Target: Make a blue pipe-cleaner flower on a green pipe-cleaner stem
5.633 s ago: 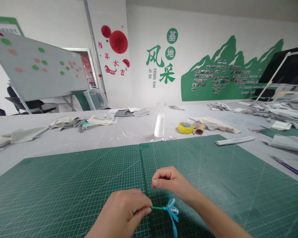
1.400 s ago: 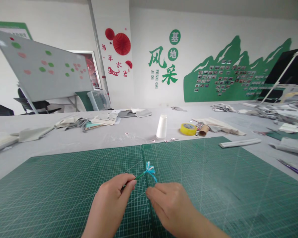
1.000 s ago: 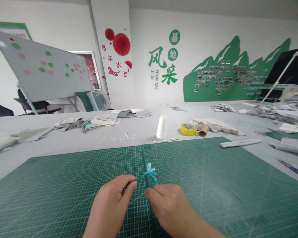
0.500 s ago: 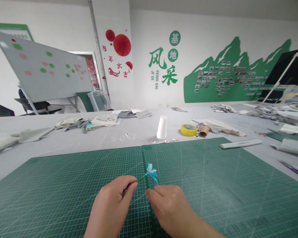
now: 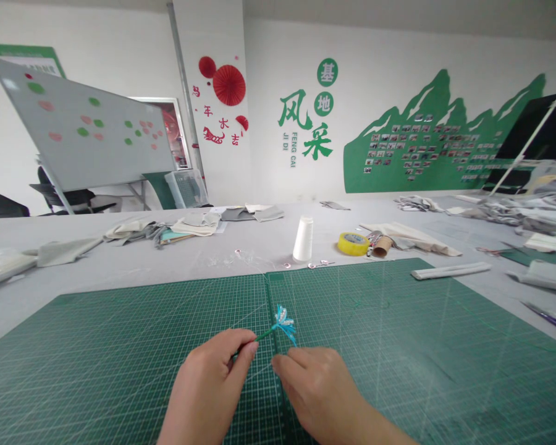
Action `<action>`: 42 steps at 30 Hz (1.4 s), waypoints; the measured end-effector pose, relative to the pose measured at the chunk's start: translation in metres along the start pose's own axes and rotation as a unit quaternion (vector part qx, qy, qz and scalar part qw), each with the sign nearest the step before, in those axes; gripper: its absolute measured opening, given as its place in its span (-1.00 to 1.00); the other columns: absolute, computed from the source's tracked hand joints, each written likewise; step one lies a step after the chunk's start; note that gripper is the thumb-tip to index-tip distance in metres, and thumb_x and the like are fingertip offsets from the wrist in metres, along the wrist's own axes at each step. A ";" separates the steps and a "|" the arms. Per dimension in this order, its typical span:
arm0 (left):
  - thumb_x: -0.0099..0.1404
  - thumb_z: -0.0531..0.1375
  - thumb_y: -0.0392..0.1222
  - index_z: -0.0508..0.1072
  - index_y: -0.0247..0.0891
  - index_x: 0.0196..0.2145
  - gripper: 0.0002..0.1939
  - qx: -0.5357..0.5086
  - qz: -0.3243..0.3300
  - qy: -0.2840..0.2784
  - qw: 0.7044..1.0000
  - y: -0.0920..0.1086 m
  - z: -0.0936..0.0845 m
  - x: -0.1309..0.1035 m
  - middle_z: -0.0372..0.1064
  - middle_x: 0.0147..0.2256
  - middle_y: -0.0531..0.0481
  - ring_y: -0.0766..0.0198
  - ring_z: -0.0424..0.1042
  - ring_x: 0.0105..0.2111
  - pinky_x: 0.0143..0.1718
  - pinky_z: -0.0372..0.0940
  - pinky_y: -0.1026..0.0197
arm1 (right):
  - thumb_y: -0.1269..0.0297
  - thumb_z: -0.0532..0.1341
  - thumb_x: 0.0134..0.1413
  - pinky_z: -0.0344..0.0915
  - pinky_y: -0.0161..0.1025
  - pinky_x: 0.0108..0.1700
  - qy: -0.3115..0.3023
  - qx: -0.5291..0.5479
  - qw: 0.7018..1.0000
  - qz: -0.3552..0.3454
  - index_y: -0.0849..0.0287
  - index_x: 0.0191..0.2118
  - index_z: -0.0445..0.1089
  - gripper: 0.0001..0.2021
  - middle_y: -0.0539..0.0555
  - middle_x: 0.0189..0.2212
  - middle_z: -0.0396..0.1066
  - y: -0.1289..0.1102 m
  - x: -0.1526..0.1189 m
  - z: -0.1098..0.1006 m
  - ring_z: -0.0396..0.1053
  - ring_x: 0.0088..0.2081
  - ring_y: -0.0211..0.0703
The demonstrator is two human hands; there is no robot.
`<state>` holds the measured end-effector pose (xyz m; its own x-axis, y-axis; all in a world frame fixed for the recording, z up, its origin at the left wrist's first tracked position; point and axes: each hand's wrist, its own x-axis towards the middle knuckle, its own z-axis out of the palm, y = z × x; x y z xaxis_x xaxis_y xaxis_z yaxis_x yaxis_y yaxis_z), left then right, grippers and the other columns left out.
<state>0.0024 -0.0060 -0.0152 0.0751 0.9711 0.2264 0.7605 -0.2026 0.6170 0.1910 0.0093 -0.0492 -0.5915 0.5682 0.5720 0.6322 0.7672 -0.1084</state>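
My left hand (image 5: 210,377) pinches the green stem (image 5: 265,334) of a small artificial flower between thumb and forefinger. The flower head (image 5: 285,322), light blue with white or silvery beaded centres, points up and to the right. Just below it is my right hand (image 5: 322,383), its fingers pressed together close to the lowest blue petal. Whatever those fingers pinch, if anything, is hidden or too thin to make out. Both hands are above green gridded cutting mats (image 5: 134,346), near the seam between them.
Beyond the mats stand a white thread cone (image 5: 303,240), a yellow tape roll (image 5: 353,243) and a brown cardboard tube (image 5: 382,246). A rolled pale cloth strip (image 5: 450,271) lies across the right mat's edge. Purple-handled scissors or a similar tool (image 5: 551,318) rest at far right, near cloth heaps (image 5: 528,198).
The flower head has turned slightly on its stem, and its petals appear more spread. Both hands keep nearly the same place and grip.
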 end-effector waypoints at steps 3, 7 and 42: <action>0.35 0.06 -0.11 0.51 -0.10 -0.26 -0.78 0.001 0.006 -0.002 1.000 -0.001 0.000 0.000 0.53 -0.29 0.07 0.14 0.50 -0.29 -0.25 0.33 0.15 | 0.54 0.03 0.14 -0.06 -0.20 -0.52 -0.001 0.000 1.000 -0.001 0.17 -0.47 0.32 -0.76 -0.04 -0.62 0.30 0.000 0.000 0.001 0.22 -0.60 -0.24; 0.34 0.07 -0.11 0.52 -0.10 -0.27 -0.78 -0.012 0.006 -0.001 1.000 -0.001 0.000 0.000 0.54 -0.29 0.07 0.15 0.51 -0.29 -0.24 0.34 0.16 | 0.54 0.02 0.15 -0.06 -0.20 -0.53 0.000 0.002 1.000 -0.001 0.17 -0.47 0.32 -0.75 -0.04 -0.62 0.30 0.000 0.000 0.001 0.22 -0.61 -0.24; 0.31 0.11 -0.10 0.51 -0.19 -0.44 -0.75 -0.127 -0.023 -0.026 0.991 0.006 -0.007 0.004 0.48 -0.43 0.05 0.18 0.44 -0.37 -0.32 0.28 0.24 | 0.39 0.24 0.14 0.12 0.00 -0.12 0.278 0.052 0.959 0.034 0.15 -0.42 0.39 -0.89 0.07 -0.33 0.37 -0.009 0.004 -0.021 0.23 -0.22 -0.02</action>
<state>0.0026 -0.0043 -0.0048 0.0824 0.9840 0.1582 0.5777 -0.1765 0.7969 0.1928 -0.0016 -0.0286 -0.1753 0.3932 0.9026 0.5898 0.7760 -0.2235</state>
